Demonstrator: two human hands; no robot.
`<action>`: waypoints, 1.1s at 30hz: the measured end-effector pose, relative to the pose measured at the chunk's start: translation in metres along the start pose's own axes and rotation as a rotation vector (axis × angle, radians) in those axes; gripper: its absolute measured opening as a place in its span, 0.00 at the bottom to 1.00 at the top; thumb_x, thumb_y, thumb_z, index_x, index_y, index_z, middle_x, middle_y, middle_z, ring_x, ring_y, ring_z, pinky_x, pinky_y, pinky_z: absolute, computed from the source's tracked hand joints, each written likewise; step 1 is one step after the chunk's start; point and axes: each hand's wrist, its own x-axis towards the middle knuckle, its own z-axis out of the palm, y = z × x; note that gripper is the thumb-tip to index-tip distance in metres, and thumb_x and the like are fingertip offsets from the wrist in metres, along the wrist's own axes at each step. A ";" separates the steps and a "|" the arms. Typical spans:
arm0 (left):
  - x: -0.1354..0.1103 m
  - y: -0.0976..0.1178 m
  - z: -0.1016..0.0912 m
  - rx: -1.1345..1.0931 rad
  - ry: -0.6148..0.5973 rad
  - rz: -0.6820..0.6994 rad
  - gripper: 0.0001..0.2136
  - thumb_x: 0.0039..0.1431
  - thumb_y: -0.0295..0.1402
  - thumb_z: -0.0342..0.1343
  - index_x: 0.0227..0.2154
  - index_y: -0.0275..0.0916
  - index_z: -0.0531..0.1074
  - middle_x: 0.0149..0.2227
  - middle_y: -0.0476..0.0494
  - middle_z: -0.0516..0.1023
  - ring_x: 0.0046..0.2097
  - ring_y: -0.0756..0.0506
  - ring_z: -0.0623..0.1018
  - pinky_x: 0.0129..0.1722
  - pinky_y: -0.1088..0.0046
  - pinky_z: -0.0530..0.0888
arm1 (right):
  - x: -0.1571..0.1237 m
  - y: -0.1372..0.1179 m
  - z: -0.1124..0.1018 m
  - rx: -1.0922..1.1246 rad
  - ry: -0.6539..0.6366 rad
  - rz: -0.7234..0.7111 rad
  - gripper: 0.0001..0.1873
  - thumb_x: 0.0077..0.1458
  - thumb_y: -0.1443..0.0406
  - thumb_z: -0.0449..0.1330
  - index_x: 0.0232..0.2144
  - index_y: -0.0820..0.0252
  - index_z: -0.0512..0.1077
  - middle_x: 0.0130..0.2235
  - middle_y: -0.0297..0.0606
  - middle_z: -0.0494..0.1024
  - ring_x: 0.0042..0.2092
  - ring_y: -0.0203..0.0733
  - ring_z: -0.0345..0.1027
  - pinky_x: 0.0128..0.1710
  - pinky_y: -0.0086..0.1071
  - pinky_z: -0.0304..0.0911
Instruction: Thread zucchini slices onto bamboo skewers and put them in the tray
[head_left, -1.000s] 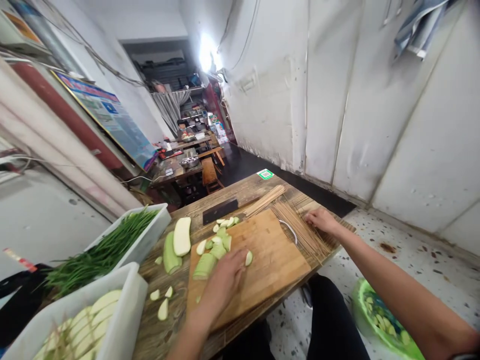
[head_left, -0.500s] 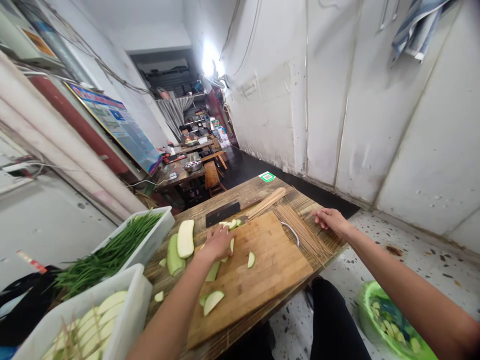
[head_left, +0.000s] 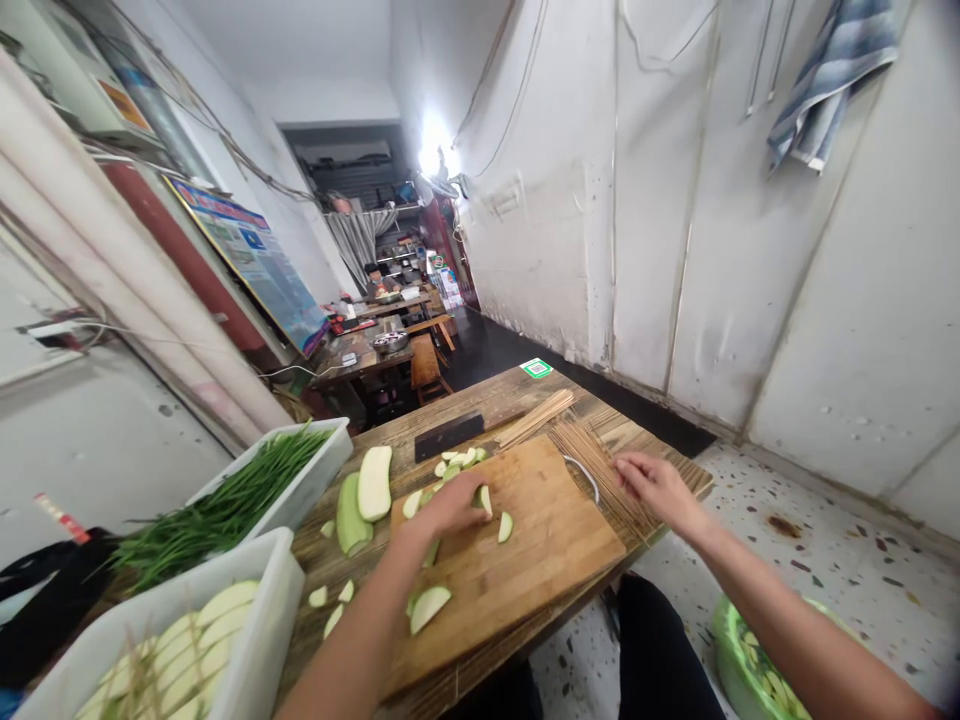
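Observation:
A wooden cutting board (head_left: 540, 545) lies on the wooden table (head_left: 487, 395) with pale green zucchini slices (head_left: 431, 603) scattered on it. My left hand (head_left: 450, 505) rests over the slices at the board's far left, fingers pinched on a zucchini slice (head_left: 484, 498). My right hand (head_left: 656, 485) lies on a spread of thin bamboo skewers (head_left: 600, 465) to the right of the board, fingers curled down on them. Two halved zucchini (head_left: 364, 490) sit left of the board. A dark cleaver (head_left: 450, 435) lies beyond the board.
A white tub of green chives (head_left: 247, 490) and a white tub of skewered zucchini slices (head_left: 180, 640) stand at the left. A green basin (head_left: 757, 665) sits on the floor at right. Another skewer bundle (head_left: 536, 415) lies near the cleaver. Tables stand farther back.
My left hand has moved from the far board edge toward the middle, now pinching a slice. My right hand has shifted nearer along the skewers. The camera tilted slightly down.

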 end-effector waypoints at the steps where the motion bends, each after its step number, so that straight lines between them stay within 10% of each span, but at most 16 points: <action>1: -0.001 0.001 0.002 -0.019 0.017 -0.007 0.24 0.42 0.37 0.61 0.45 0.37 0.70 0.46 0.38 0.74 0.48 0.38 0.72 0.49 0.62 0.66 | -0.011 -0.008 0.010 0.007 -0.034 -0.020 0.14 0.55 0.57 0.55 0.31 0.61 0.74 0.22 0.30 0.71 0.20 0.32 0.60 0.21 0.26 0.56; 8: -0.011 0.012 0.001 -0.214 0.166 -0.009 0.24 0.43 0.31 0.60 0.47 0.38 0.68 0.49 0.40 0.72 0.50 0.41 0.70 0.51 0.63 0.65 | -0.083 -0.023 0.084 0.157 -0.264 0.036 0.21 0.58 0.53 0.48 0.41 0.63 0.70 0.21 0.30 0.72 0.15 0.29 0.55 0.15 0.23 0.50; 12: -0.030 0.034 0.008 -0.998 0.270 -0.050 0.30 0.48 0.31 0.59 0.56 0.37 0.59 0.43 0.39 0.75 0.42 0.45 0.75 0.44 0.66 0.70 | -0.107 -0.016 0.108 0.266 -0.276 0.099 0.22 0.59 0.53 0.48 0.49 0.60 0.64 0.26 0.30 0.73 0.13 0.26 0.50 0.13 0.22 0.47; 16: -0.045 0.054 0.016 -1.544 0.344 -0.153 0.37 0.44 0.27 0.63 0.58 0.41 0.56 0.36 0.43 0.77 0.32 0.49 0.76 0.34 0.73 0.71 | -0.114 -0.012 0.116 0.244 -0.202 0.028 0.20 0.58 0.53 0.51 0.46 0.58 0.68 0.31 0.34 0.73 0.16 0.26 0.51 0.14 0.23 0.47; 23: -0.050 0.055 0.022 -1.702 0.339 -0.224 0.18 0.49 0.24 0.60 0.44 0.36 0.66 0.32 0.43 0.76 0.26 0.54 0.72 0.25 0.80 0.68 | -0.116 -0.014 0.118 0.203 -0.222 0.015 0.24 0.63 0.55 0.47 0.58 0.55 0.62 0.18 0.24 0.59 0.18 0.31 0.53 0.17 0.23 0.50; 29: -0.047 0.065 0.024 -2.032 0.249 -0.290 0.08 0.55 0.23 0.54 0.40 0.33 0.68 0.35 0.41 0.73 0.23 0.57 0.67 0.17 0.86 0.61 | -0.120 -0.014 0.127 0.260 -0.178 -0.044 0.18 0.61 0.55 0.50 0.47 0.54 0.71 0.38 0.36 0.69 0.17 0.26 0.57 0.17 0.25 0.56; 33: -0.045 0.072 0.022 -2.124 0.276 -0.369 0.09 0.57 0.21 0.51 0.41 0.34 0.68 0.29 0.47 0.69 0.23 0.57 0.67 0.14 0.87 0.60 | -0.122 -0.017 0.124 0.299 -0.225 0.050 0.23 0.61 0.54 0.48 0.56 0.53 0.63 0.26 0.28 0.63 0.14 0.27 0.50 0.13 0.23 0.47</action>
